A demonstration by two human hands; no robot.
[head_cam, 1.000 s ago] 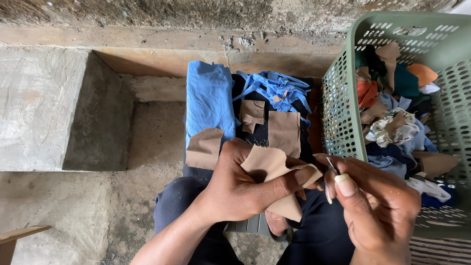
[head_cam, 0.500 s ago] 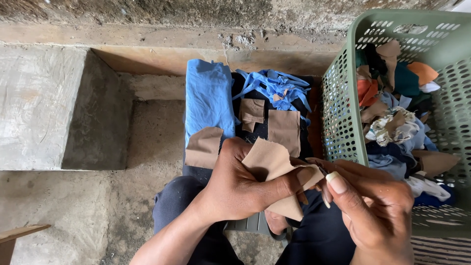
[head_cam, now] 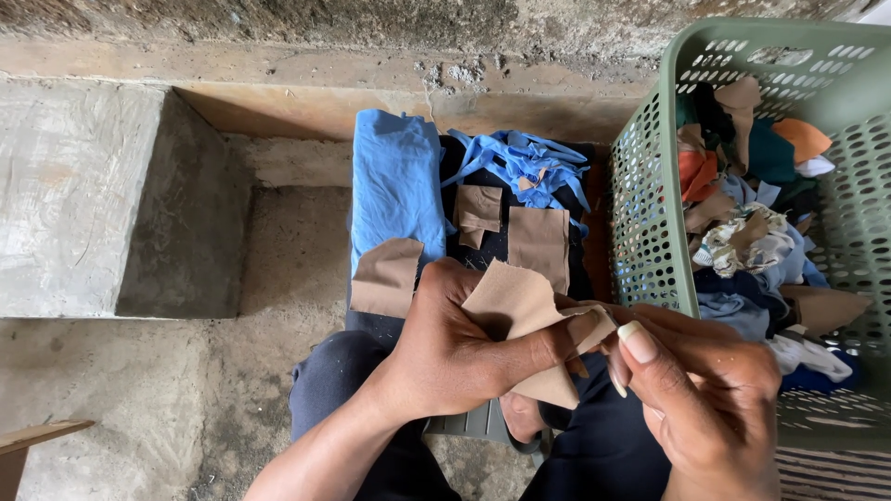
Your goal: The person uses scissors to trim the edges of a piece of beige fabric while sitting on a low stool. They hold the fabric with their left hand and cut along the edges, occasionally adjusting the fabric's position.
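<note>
the left hand (head_cam: 455, 348) is closed around a tan, roughly cut scrap of fabric (head_cam: 520, 306), thumb pressed across it, held above the lap. the right hand (head_cam: 710, 394) pinches the scrap's right edge between thumb and curled fingers. beyond lie folded blue cloth (head_cam: 394, 181) and flat tan fabric pieces (head_cam: 538, 243) on a dark surface, just left of a green perforated plastic basket (head_cam: 650, 232) full of mixed cloth scraps.

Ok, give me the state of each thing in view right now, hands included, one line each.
left hand: gripping the tan fabric piece
right hand: pinching the same piece's edge
tan fabric piece: held up, creased
flat tan pieces: lying on the dark cloth
blue cloth: folded, laid flat
blue scraps: bunched, tangled
green basket: upright, holding mixed scraps
</note>
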